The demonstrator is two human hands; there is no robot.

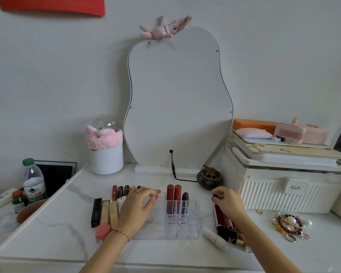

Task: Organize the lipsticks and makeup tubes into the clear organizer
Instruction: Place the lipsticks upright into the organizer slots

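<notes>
With three lipsticks (176,196) already standing in the clear organizer (180,223), the right hand (227,203) pinches a dark tube (215,196), likely bound for an empty slot, while the left hand (140,203) rests spread and empty.

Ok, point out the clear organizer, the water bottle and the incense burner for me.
organizer (193,225), head view, on its right front wall.
water bottle (34,183), head view, on its label.
incense burner (209,176), head view, on its pierced lid.

The left hand (139,204) covers part of the tubes (120,191) behind it. The right hand (228,201) pinches something small, perhaps a dark cap; too hidden to tell.
</notes>
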